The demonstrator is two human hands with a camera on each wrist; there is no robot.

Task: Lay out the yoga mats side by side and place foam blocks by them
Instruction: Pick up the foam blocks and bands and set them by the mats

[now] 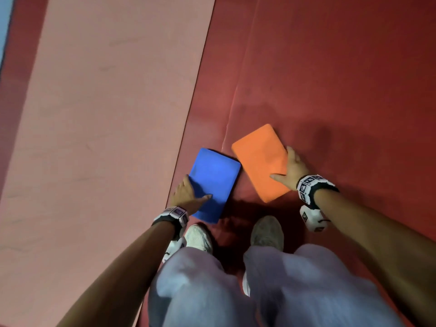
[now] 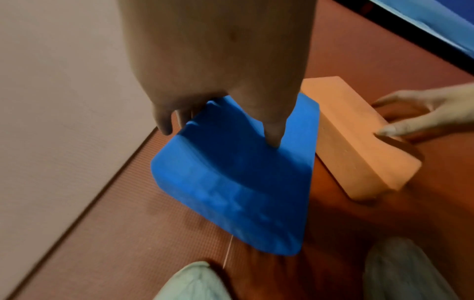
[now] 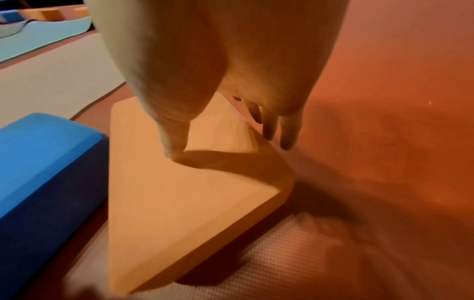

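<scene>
Blue block [image 1: 213, 184] gripped by left hand [image 1: 186, 195]; orange block [image 1: 259, 161] gripped by right hand [image 1: 292, 168]; both on red mat [image 1: 330, 79], beside pink mat [image 1: 106, 114].

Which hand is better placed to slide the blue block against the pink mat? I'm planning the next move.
Left. The left hand already grips the blue block beside the pink mat; the right hand holds the orange block, farther away.

Exercise studio floor, red padded flooring [image 1: 330, 67], pink yoga mat [image 1: 106, 114] unrolled, foam blocks [image 1: 214, 182] (blue, orange)
</scene>
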